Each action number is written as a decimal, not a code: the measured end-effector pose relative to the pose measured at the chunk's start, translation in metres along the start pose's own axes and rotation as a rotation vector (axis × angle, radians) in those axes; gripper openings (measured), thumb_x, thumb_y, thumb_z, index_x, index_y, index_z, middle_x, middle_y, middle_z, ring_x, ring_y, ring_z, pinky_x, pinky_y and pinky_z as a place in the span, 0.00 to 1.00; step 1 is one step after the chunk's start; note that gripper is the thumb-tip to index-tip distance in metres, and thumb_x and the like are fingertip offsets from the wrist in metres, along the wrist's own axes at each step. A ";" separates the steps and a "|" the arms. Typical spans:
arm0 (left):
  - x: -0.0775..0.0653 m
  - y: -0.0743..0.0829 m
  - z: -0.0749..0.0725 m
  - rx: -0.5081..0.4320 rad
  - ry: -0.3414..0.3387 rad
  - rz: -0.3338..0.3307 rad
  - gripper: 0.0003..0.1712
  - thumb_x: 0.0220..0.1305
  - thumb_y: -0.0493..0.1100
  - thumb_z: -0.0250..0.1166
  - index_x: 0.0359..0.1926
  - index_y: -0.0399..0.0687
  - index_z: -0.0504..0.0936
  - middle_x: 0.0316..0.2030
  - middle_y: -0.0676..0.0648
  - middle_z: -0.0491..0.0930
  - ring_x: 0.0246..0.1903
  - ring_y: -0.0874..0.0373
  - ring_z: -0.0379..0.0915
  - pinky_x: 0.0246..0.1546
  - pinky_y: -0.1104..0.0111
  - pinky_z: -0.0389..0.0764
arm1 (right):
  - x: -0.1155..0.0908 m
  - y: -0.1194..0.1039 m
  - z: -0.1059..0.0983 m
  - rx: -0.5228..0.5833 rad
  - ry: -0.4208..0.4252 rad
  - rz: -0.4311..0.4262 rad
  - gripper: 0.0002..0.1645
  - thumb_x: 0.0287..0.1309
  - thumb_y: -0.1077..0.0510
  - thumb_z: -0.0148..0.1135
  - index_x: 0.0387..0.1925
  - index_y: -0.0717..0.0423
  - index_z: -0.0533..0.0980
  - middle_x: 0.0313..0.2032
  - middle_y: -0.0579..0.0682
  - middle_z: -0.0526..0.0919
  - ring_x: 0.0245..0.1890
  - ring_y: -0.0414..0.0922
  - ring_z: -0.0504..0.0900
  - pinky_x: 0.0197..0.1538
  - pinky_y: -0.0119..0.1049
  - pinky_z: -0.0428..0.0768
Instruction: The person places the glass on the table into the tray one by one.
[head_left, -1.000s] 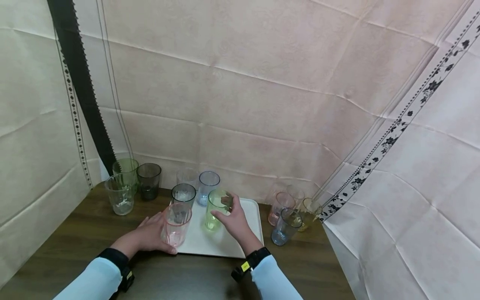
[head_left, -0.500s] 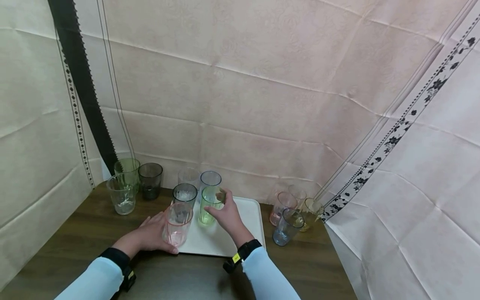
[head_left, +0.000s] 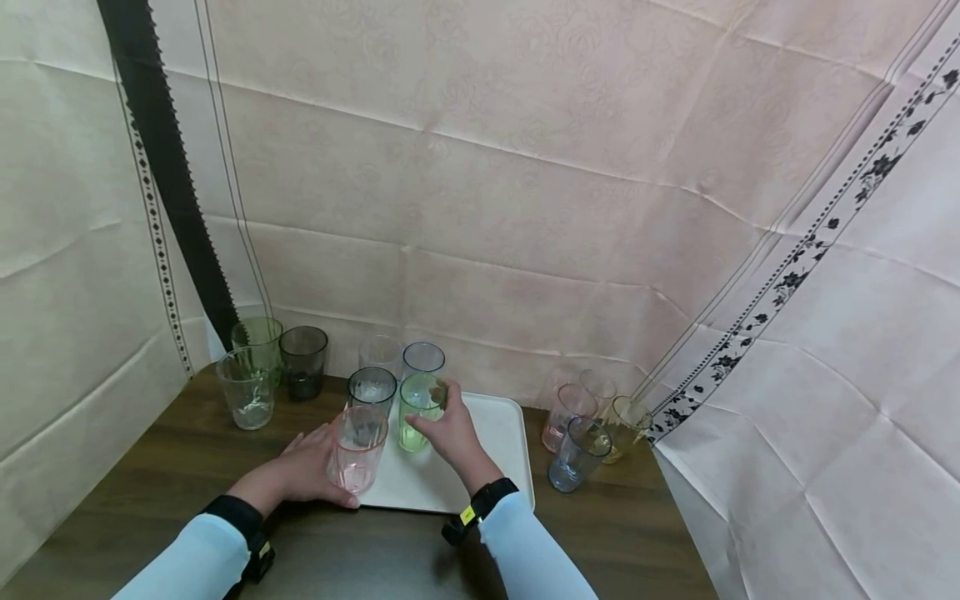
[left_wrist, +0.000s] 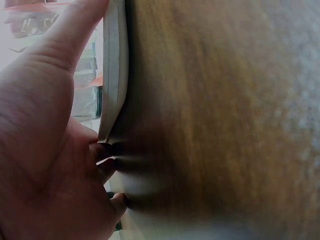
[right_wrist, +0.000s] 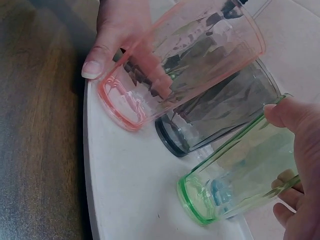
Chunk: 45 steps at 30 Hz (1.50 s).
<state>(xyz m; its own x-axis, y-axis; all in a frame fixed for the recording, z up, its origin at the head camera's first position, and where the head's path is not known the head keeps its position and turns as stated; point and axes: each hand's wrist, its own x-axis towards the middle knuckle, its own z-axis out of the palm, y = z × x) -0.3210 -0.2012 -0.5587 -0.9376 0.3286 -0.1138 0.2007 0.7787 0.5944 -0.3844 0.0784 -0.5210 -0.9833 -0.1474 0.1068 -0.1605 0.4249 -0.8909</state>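
My right hand grips a pale green drinking glass near its rim, with thumb and fingers on opposite sides. The glass stands on a white tray. At the tray's front left corner my left hand holds the edge, thumb along the front rim; a pink glass covers part of its fingers. In the right wrist view a dark grey glass stands between the pink and green ones. Behind them in the head view are a blue-rimmed glass and a clear one.
On the wooden table, left of the tray, stand a clear glass, a green glass and a dark glass. Right of it cluster several more, including a blue glass and a yellow glass. A cloth hangs behind.
My right hand has moved the green glass back and slightly left on the tray, close to the grey and blue-rimmed glasses. My left hand keeps its place at the corner.
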 end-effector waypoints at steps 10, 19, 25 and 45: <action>0.004 -0.004 0.001 0.018 0.002 0.003 0.88 0.44 0.74 0.87 0.87 0.32 0.47 0.83 0.22 0.52 0.82 0.22 0.43 0.78 0.24 0.42 | 0.000 0.000 0.001 0.017 0.003 0.007 0.55 0.64 0.49 0.83 0.83 0.51 0.61 0.76 0.59 0.74 0.77 0.58 0.72 0.75 0.60 0.75; 0.007 -0.006 0.004 0.018 0.001 0.010 0.88 0.45 0.74 0.87 0.87 0.30 0.46 0.83 0.22 0.52 0.82 0.21 0.44 0.78 0.24 0.44 | -0.025 0.003 -0.023 0.015 0.046 0.020 0.63 0.62 0.41 0.84 0.86 0.51 0.57 0.77 0.57 0.73 0.79 0.57 0.69 0.77 0.62 0.72; 0.006 -0.007 0.004 0.024 0.013 0.031 0.89 0.44 0.74 0.87 0.86 0.29 0.44 0.82 0.21 0.52 0.81 0.20 0.44 0.77 0.23 0.44 | -0.067 0.031 -0.067 -0.049 0.116 0.052 0.57 0.63 0.37 0.82 0.81 0.53 0.63 0.74 0.58 0.76 0.76 0.59 0.73 0.75 0.63 0.73; 0.004 -0.008 0.004 0.035 0.025 0.040 0.87 0.45 0.74 0.87 0.86 0.28 0.48 0.81 0.20 0.54 0.81 0.20 0.45 0.76 0.22 0.46 | -0.149 0.088 -0.193 -0.230 0.440 0.268 0.51 0.68 0.38 0.78 0.72 0.69 0.67 0.63 0.72 0.80 0.62 0.65 0.83 0.62 0.61 0.84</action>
<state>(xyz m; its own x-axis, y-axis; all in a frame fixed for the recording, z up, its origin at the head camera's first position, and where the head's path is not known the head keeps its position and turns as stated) -0.3253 -0.2038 -0.5673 -0.9354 0.3467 -0.0697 0.2480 0.7835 0.5697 -0.2690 0.3100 -0.5296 -0.9276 0.3576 0.1077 0.1337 0.5870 -0.7984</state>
